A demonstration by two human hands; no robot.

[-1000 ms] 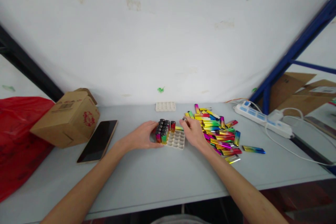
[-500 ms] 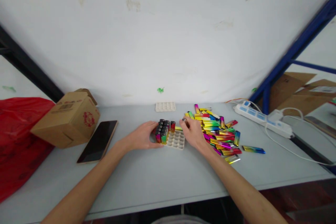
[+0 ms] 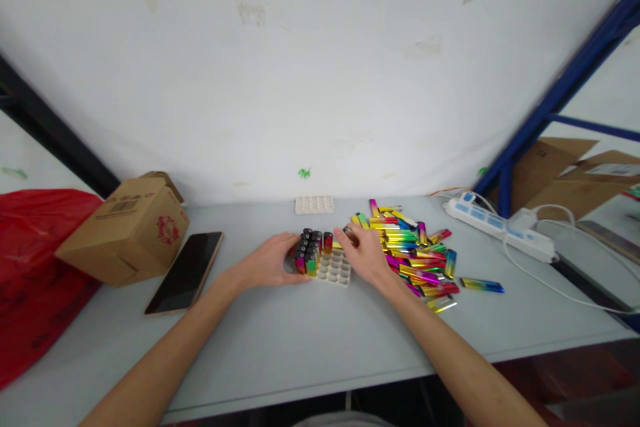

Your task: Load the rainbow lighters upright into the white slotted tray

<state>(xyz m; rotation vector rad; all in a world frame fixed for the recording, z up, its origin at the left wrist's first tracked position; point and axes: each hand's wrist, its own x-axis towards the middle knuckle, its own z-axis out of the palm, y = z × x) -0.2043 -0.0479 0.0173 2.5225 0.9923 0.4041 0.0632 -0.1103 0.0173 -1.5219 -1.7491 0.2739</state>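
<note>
Lighters (image 3: 308, 250) standing up fill the left part of the white tray (image 3: 349, 280), where the left hand (image 3: 273, 260) spreads wide around them, but open holes (image 3: 333, 268) are left, the right hand (image 3: 367, 255) seems to pinch one more lighter (image 3: 352, 234), and a big pile (image 3: 415, 257) lies beside it.

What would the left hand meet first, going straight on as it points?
The upright, shiny multicoloured lighters with black tops, standing in the left part of the pale pocketed tray; the left hand appears close against them, though contact is partly hidden.
</note>
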